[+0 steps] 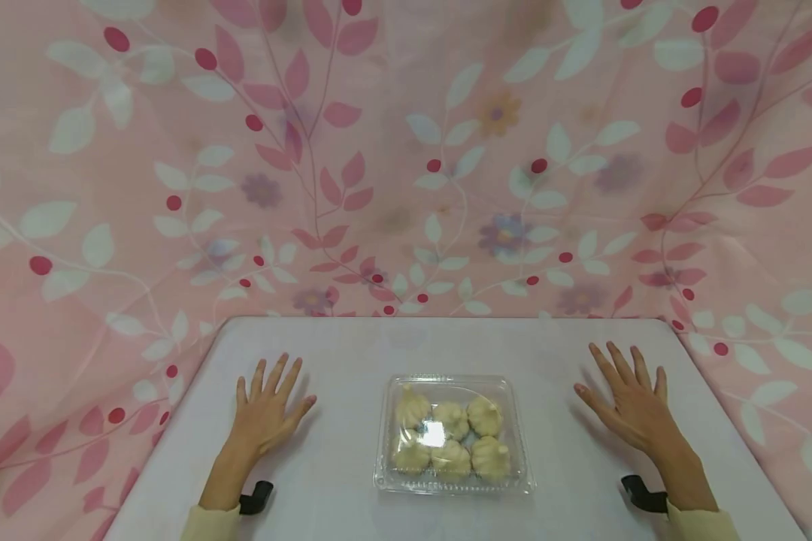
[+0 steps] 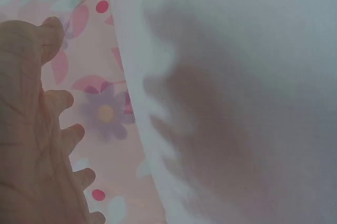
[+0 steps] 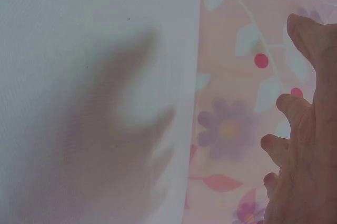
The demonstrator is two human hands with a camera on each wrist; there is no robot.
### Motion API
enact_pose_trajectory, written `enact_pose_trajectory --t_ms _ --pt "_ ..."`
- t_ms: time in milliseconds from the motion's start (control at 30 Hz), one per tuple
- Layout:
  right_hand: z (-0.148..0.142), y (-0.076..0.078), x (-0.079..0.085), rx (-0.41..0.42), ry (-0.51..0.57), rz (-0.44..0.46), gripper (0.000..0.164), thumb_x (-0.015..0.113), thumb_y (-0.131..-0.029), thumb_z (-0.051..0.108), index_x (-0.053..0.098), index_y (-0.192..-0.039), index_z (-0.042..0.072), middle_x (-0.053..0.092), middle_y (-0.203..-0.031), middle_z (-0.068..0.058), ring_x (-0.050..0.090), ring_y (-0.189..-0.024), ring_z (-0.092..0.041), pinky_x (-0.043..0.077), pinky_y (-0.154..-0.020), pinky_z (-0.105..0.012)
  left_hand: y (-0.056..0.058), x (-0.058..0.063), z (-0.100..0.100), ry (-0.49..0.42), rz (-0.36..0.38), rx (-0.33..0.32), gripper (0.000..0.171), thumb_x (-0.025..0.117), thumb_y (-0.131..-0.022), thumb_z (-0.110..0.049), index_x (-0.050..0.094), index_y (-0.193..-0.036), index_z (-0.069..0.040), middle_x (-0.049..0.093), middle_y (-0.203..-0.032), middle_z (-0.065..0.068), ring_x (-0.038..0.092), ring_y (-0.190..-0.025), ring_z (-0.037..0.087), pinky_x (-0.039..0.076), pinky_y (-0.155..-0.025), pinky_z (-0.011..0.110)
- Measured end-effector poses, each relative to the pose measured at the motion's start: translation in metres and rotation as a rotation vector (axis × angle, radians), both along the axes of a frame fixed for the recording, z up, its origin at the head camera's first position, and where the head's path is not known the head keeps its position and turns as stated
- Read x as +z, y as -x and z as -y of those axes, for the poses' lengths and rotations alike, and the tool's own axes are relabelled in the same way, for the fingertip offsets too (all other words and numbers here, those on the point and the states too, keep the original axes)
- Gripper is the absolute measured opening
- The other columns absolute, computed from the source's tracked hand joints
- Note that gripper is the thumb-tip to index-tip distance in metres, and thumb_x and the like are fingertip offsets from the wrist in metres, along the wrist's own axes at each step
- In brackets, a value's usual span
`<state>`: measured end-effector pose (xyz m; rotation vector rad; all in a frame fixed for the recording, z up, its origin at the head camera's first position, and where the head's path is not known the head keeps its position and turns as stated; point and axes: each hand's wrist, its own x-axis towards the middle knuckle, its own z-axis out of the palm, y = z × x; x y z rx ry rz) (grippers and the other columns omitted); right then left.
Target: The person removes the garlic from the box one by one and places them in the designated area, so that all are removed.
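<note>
A clear plastic clamshell box [image 1: 456,487] sits on the white table, its lid down. Inside it are several pale, pleated buns [image 1: 450,460] in two rows; glare on the lid covers part of them. My left hand [image 1: 264,412] is to the left of the box, fingers spread and holding nothing. On the other side, my right hand [image 1: 632,409] is likewise spread, apart from the box. Both wrist views show the fingers extended, with the left hand [image 2: 37,129] and right hand [image 3: 300,140] casting shadows on the table below.
The white table [image 1: 338,338] has rounded far corners. Behind it and along its sides hangs a pink cloth [image 1: 392,218] printed with leaves and flowers. Black curved pieces, one at the left wrist [image 1: 257,497] and one at the right wrist [image 1: 643,494], stick out inward.
</note>
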<state>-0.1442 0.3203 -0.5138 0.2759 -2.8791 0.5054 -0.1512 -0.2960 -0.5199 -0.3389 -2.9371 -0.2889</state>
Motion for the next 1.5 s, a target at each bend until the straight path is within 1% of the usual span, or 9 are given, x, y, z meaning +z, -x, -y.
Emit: enact_pose_trajectory --t_ms 133,267,400,533,667,967,1033,1267,1500 --pt "0.001 0.000 0.001 0.001 0.009 -0.008 0.082 0.058 -0.093 0.050 0.018 -0.159 0.022 0.017 -0.160 -0.021 -0.003 -0.146 -0.047 -0.024 -0.101 -0.068 -0.002 0.002 -0.004 -0.004 -0.002 -0.006 0.079 0.050 -0.094 -0.062 0.031 -0.155 -0.017 0.023 -0.160 0.014 0.010 -0.144 0.049 0.003 -0.105 0.075" --pt "0.002 -0.002 0.004 -0.003 0.028 -0.014 0.081 0.059 -0.093 0.050 0.019 -0.158 0.022 0.021 -0.159 -0.021 0.002 -0.146 -0.047 -0.020 -0.103 -0.070 -0.003 0.005 -0.009 -0.013 0.002 -0.016 0.078 0.051 -0.094 -0.063 0.034 -0.154 -0.016 0.024 -0.160 0.014 0.011 -0.144 0.049 0.002 -0.106 0.075" --pt "0.005 -0.003 0.007 0.009 0.045 -0.028 0.080 0.059 -0.093 0.050 0.021 -0.158 0.023 0.026 -0.157 -0.021 0.012 -0.143 -0.047 -0.006 -0.105 -0.075 -0.005 0.008 -0.014 -0.013 0.001 -0.030 0.078 0.051 -0.093 -0.063 0.036 -0.153 -0.015 0.024 -0.160 0.012 0.011 -0.144 0.047 0.004 -0.107 0.074" --pt "0.007 -0.005 0.009 0.034 0.062 -0.048 0.078 0.061 -0.093 0.048 0.024 -0.157 0.025 0.032 -0.154 -0.021 0.021 -0.139 -0.046 0.008 -0.101 -0.077 -0.006 0.010 -0.019 -0.017 -0.005 -0.057 0.077 0.051 -0.093 -0.063 0.036 -0.153 -0.017 0.027 -0.159 0.011 0.011 -0.145 0.045 0.005 -0.107 0.074" --pt "0.009 -0.006 0.009 0.057 0.083 -0.051 0.077 0.065 -0.092 0.046 0.029 -0.156 0.024 0.035 -0.153 -0.018 0.025 -0.137 -0.044 0.015 -0.098 -0.077 -0.008 0.013 -0.024 -0.037 -0.008 -0.090 0.076 0.052 -0.094 -0.061 0.035 -0.154 -0.017 0.028 -0.159 0.010 0.013 -0.145 0.044 0.006 -0.107 0.074" --pt "0.013 -0.011 0.009 0.078 0.117 -0.027 0.080 0.069 -0.089 0.046 0.031 -0.155 0.024 0.041 -0.148 -0.018 0.031 -0.131 -0.048 0.018 -0.095 -0.078 -0.012 0.011 -0.029 -0.075 -0.052 -0.150 0.074 0.056 -0.094 -0.058 0.038 -0.152 -0.017 0.034 -0.156 0.009 0.019 -0.144 0.040 0.012 -0.107 0.072" --pt "0.015 -0.013 0.011 0.079 0.117 -0.026 0.080 0.070 -0.089 0.047 0.032 -0.155 0.023 0.042 -0.148 -0.019 0.032 -0.130 -0.048 0.018 -0.096 -0.078 -0.013 0.011 -0.030 -0.084 -0.055 -0.164 0.073 0.057 -0.093 -0.057 0.040 -0.152 -0.017 0.035 -0.156 0.010 0.021 -0.144 0.040 0.013 -0.107 0.071" --pt "0.024 -0.019 0.021 0.097 0.114 -0.019 0.079 0.070 -0.088 0.048 0.032 -0.155 0.029 0.044 -0.147 -0.018 0.035 -0.129 -0.047 0.022 -0.095 -0.076 -0.015 0.010 -0.035 -0.109 -0.059 -0.203 0.071 0.059 -0.093 -0.055 0.044 -0.149 -0.015 0.039 -0.153 0.011 0.027 -0.141 0.041 0.019 -0.106 0.071" --pt "0.032 -0.023 0.025 0.114 0.123 -0.028 0.076 0.074 -0.084 0.048 0.042 -0.150 0.027 0.049 -0.143 -0.013 0.040 -0.128 -0.042 0.029 -0.093 -0.074 -0.018 0.010 -0.040 -0.160 -0.066 -0.252 0.069 0.061 -0.092 -0.053 0.045 -0.148 -0.015 0.041 -0.152 0.011 0.031 -0.139 0.040 0.022 -0.105 0.069"
